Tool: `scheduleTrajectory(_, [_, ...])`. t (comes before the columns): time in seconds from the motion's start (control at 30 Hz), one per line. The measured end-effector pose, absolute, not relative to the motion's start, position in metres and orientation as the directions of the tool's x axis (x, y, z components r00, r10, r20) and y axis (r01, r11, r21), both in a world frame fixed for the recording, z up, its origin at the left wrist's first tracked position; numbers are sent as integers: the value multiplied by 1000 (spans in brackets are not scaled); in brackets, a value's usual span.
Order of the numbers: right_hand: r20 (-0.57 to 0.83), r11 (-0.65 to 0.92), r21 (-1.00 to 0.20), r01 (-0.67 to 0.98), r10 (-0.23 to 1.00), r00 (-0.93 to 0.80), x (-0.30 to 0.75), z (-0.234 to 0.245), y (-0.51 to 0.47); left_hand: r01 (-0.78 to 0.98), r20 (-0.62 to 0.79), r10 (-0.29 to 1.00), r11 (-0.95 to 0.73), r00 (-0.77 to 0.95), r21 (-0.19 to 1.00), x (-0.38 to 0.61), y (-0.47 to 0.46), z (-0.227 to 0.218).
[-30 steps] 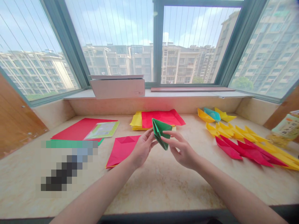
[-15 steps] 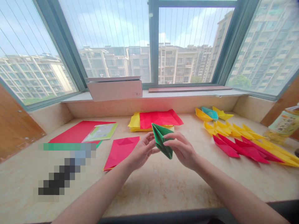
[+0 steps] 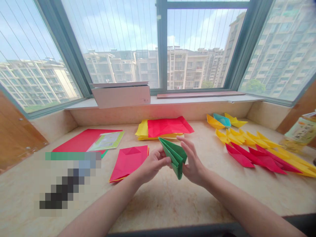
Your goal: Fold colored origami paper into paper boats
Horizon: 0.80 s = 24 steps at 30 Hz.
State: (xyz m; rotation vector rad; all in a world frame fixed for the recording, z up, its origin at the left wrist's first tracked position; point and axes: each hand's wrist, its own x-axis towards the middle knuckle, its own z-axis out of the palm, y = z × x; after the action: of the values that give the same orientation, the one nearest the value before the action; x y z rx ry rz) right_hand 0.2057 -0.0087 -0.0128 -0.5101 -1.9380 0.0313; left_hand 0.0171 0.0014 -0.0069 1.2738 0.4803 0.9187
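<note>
A folded piece of green paper (image 3: 174, 155) is held up above the counter, its layers parted along the top and its lower end pointing down. My left hand (image 3: 153, 165) pinches its left side, thumb on the near face and fingers behind. At its right edge, my right hand (image 3: 195, 161) grips with the lower fingers and thumb, while the upper fingers are raised and curved near the top flap. Part of that right-hand contact is hidden behind the paper. Left of my hands lies a small stack of red and yellow folded sheets (image 3: 129, 161).
Yellow and red sheets (image 3: 170, 127) lie behind my hands. Several folded boats, including red ones (image 3: 264, 160) and yellow ones (image 3: 242, 135), stand at the right by a bottle (image 3: 300, 131). Left are red paper (image 3: 79, 140), a clear packet (image 3: 107, 140) and a pixelated patch. A white box (image 3: 122, 95) rests on the sill.
The green paper has turned and dropped slightly, showing more of its near face. My left thumb has come onto the front, and my right fingers have lifted off the near layers toward the right edge.
</note>
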Motion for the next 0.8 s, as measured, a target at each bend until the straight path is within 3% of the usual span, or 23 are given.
scheduleTrajectory(0.1, [851, 857, -366, 363, 466, -243, 201, -16, -5, -277, 192, 843, -54, 503, 959, 17, 6, -9])
scheduleTrajectory(0.27, [697, 704, -625, 337, 698, -165, 197, -23, 1, -173, 158, 887, -90, 434, 981, 16, 9, -9])
scheduleTrajectory(0.4, [647, 653, -664, 363, 746, -157, 199, -24, 4, -142, 153, 867, -97, 474, 985, 18, 6, -6])
scheduleTrajectory(0.5, [662, 655, -663, 362, 739, -124, 202, -19, 4, -218, 193, 848, -94, 494, 971, 20, 4, -4])
scheduleTrajectory(0.67, [632, 636, -768, 75, 772, -65, 210, -9, 4, -317, 219, 854, -68, 471, 946, 16, 5, -3])
scheduleTrajectory(0.8, [499, 498, -865, -55, 846, -190, 211, 1, 4, -351, 210, 839, -25, 501, 936, 10, 4, -3])
